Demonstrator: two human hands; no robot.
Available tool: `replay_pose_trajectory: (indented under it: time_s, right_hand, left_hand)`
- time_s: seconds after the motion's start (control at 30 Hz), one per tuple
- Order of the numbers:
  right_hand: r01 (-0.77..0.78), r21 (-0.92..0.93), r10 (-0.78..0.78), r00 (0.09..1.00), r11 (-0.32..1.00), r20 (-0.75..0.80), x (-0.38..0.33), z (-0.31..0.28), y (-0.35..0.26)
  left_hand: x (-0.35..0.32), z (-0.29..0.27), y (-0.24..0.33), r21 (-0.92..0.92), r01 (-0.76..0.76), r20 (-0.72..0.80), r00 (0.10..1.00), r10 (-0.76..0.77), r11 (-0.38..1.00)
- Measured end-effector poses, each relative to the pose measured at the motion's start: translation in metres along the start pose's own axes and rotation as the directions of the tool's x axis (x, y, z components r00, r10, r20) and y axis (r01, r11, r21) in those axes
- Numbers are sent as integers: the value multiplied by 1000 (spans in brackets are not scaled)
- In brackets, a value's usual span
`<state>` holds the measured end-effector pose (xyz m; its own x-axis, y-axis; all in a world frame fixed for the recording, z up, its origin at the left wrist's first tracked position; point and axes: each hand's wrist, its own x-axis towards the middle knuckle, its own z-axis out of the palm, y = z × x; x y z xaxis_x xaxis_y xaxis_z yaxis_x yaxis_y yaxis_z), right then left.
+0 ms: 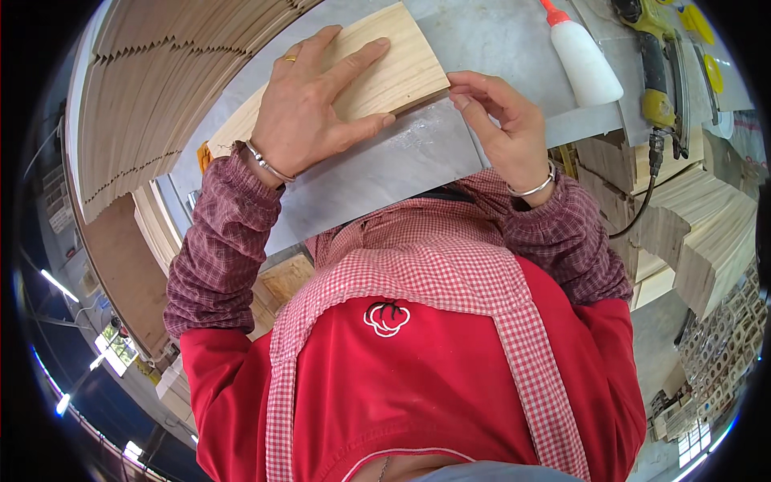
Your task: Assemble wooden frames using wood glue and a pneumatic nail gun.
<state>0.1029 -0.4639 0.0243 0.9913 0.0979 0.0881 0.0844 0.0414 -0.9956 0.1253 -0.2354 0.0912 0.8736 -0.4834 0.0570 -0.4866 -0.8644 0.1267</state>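
Observation:
A pale wooden board [393, 48] with a curved far edge lies on the grey tabletop in front of me. My left hand [305, 108] rests flat on top of it, fingers spread, a ring on one finger and a bracelet at the wrist. At the board's right-hand corner is my right hand [506, 120], with thumb and forefinger drawn together close to the edge. Whether they grip the board itself or something small is hidden. Wet-looking smears [414, 136] show on the tabletop just below the board.
A white squeeze bottle [585, 68] with a red nozzle lies right of the board. Farther right is a green and black power tool [654, 72] with a hose [646, 197]. Wooden pieces are stacked tall at left [152, 96] and lower at right [711, 233].

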Motion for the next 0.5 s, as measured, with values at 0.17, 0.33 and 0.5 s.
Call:
replay_pose_trajectory:
  time_s: [0.17, 0.33, 0.5]
  right_hand:
    - [114, -173, -113, 993, 978, 17, 1, -1, 0]
    - [216, -269, -220, 975, 939, 15, 2, 0, 1]
    - [227, -298, -223, 974, 927, 48, -3, 0, -2]
  left_hand:
    - [0, 0, -1, -50, 15, 19, 1000, -14, 999]
    - [-2, 0, -2, -53, -1, 33, 999, 3, 999]
    - [-5, -1, -1, -76, -34, 48, 998, 38, 997]
